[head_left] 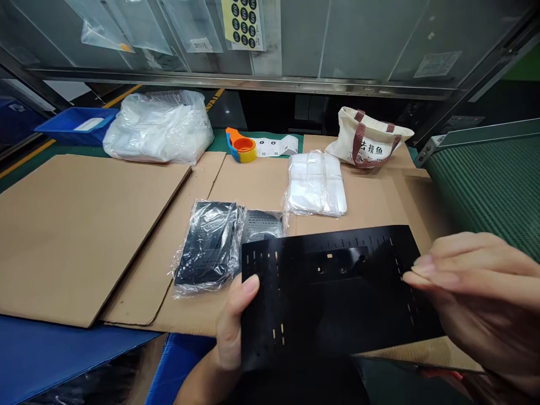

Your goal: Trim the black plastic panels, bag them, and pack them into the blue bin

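A black rectangular sheet [337, 304] with rows of small slots and a few holes is held up close to the camera, over the front of the cardboard-covered table. My left hand [236, 315] grips its left edge, the thumb on the near face and the other fingers hidden behind. At the right edge, my right hand [468, 287] has thumb and forefinger pinched together against the sheet; anything small between those fingertips cannot be made out. Behind the sheet lie black slotted pieces in clear plastic [206, 242], and another wrapped black piece [264, 224] is partly covered by it.
A bundle of clear bags [316, 183] lies mid-table. Behind are a cloth bag [367, 140], tape rolls [243, 147], a large plastic bag [160, 126] and a blue tray [80, 125]. Cardboard sheets [84, 230] are stacked left; a green conveyor [489, 174] runs right.
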{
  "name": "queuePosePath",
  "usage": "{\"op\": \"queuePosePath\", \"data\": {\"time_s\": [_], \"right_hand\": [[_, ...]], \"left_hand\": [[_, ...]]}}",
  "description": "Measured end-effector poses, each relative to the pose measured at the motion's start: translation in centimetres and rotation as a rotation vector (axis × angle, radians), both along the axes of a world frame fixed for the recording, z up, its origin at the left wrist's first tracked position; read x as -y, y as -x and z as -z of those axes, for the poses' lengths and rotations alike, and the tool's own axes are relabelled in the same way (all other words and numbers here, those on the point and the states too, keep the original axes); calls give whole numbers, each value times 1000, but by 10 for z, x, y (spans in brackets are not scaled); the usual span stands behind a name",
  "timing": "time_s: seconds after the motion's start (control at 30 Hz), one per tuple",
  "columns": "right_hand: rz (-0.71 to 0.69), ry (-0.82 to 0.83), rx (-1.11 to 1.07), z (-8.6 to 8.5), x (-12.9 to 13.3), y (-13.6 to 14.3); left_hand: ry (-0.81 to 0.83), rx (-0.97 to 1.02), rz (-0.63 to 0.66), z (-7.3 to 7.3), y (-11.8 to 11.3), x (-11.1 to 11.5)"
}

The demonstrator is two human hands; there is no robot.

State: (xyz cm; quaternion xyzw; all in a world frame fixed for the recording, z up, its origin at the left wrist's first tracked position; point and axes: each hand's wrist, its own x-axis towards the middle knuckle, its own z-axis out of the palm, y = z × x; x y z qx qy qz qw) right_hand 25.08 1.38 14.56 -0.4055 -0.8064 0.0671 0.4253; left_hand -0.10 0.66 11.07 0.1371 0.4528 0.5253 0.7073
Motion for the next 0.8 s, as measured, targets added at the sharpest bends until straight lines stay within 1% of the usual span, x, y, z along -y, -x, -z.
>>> {"op": "queuePosePath", "data": {"time_s": [0.07, 0.13, 0.23, 0.3, 0.37, 0.47, 0.53, 0.6, 0.67, 0.73, 0.8], "right_hand": [[-18, -42, -12, 0, -2, 1], [-15, -68, 39, -1, -7, 10], [-24, 6, 198, -2, -16, 28], [-50, 86, 258, 0, -22, 39], [-58, 139, 270, 3, -26, 45], [-29, 102, 222, 3, -31, 47], [17, 48, 168, -1, -32, 43], [76, 32, 84, -5, -30, 33], [146, 35, -76, -4, -26, 21], [196, 15, -316, 5, -23, 7], [224, 42, -521, 19, -20, -5]], "left_hand": [[-12, -29, 16, 2, 1, 1], [-31, -96, 33, 5, 2, 3], [-65, -228, 36, 11, 1, 7], [-82, -258, 54, 13, -1, 8], [-75, -251, 89, 14, -3, 8], [-55, -241, 98, 13, -4, 4], [-44, -208, 77, 11, -4, 1], [-37, -161, 49, 9, -3, -2], [-21, -118, 14, 8, -1, -4], [-7, -85, -30, 8, 1, -6], [-1, -61, -72, 10, 4, -8]]}}
